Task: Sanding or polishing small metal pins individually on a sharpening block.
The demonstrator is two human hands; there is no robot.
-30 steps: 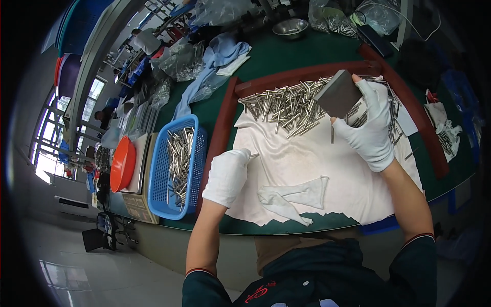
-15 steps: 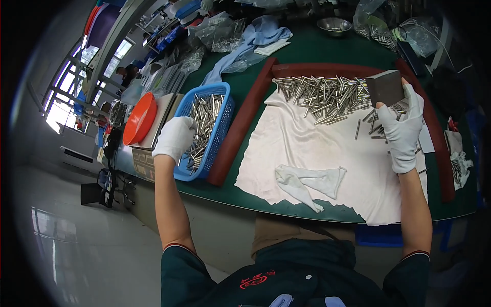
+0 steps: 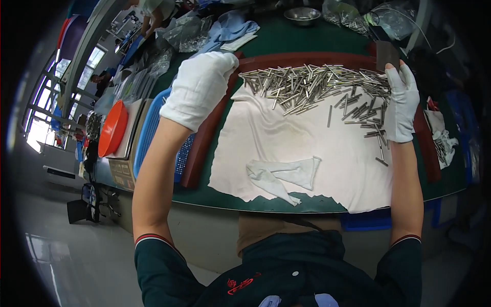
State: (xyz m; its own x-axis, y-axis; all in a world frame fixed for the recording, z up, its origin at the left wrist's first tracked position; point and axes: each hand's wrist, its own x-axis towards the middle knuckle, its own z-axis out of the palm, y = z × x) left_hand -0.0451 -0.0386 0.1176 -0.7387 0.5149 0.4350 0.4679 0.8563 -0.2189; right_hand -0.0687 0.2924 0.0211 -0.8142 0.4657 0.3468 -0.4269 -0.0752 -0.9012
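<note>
My left hand, in a white glove, is raised over the right side of the blue basket, hiding much of it. Its fingers are curled; whatever they may hold is hidden. In my right hand, also gloved, a dark flat rectangular block stands upright between thumb and fingers. That hand is beside the right end of a heap of thin metal pins, which lies along the far part of a pale cloth. Some loose pins trail down the cloth next to my right wrist.
A padded dark red border frames the cloth on the green table. A crumpled white fabric piece lies near the front. Left of the basket is an orange-red bowl. Farther back are plastic bags, blue cloth and a metal bowl.
My left hand has risen from the pins in the basket and moved right, toward the border. My right hand has carried the block slightly farther back. The whole view has shifted a little.
</note>
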